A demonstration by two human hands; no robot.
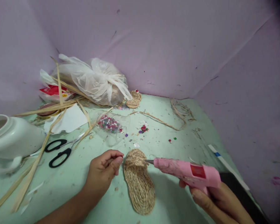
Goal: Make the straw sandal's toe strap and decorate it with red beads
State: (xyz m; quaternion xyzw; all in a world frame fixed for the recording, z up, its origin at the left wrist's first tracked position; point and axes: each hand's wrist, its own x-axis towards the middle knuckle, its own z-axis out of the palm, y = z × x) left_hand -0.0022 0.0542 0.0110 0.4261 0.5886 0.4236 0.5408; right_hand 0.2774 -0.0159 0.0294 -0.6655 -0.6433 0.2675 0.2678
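Observation:
A small woven straw slipper (141,183) lies on the green tabletop, with its band across the upper end. My right hand (212,196) grips a pink glue gun (182,169) by its handle. The metal nozzle points left and meets or nearly meets the right side of the band; I cannot tell if it touches. Just left of the slipper, my left hand (105,169) is closed in a pinch, thumb against forefinger. Whatever it holds, if anything, is too small to make out.
Beyond the slipper are loose coloured beads (143,128) and a tipped clear cup of beads (109,124). Black-handled scissors (60,152), a white jug (16,137) and straw strips (37,165) lie left. A plastic bag (95,81) and another straw slipper (133,100) sit by the wall.

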